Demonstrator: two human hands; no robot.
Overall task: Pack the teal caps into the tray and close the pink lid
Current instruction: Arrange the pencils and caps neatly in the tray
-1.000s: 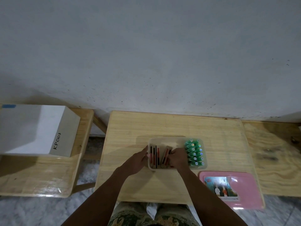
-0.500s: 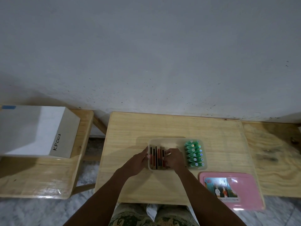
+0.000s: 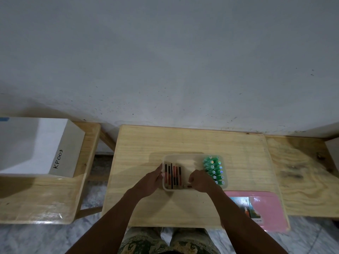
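Note:
A translucent tray (image 3: 183,157) sits mid-table. Several teal caps (image 3: 213,169) stand packed in rows in its right end. Red-and-black tubes (image 3: 172,176) lie side by side in its left end. My left hand (image 3: 153,180) grips the tray's left rim, thumb over the edge. My right hand (image 3: 200,181) is inside the tray at its near edge, between the tubes and the caps, fingers pinched on a small red tube (image 3: 189,186). The pink lid (image 3: 267,208) lies flat on the table's near right corner, with a picture sticker on it.
The light wooden table (image 3: 183,140) stands against a grey wall. A white box (image 3: 36,147) marked KP003 rests on a wooden bench to the left. Another wooden surface (image 3: 302,176) adjoins on the right. My knees show below the table's near edge.
My right hand has slid from the tubes toward the tray's near edge. The tubes now lie straight in a row. My left hand has stayed on the rim.

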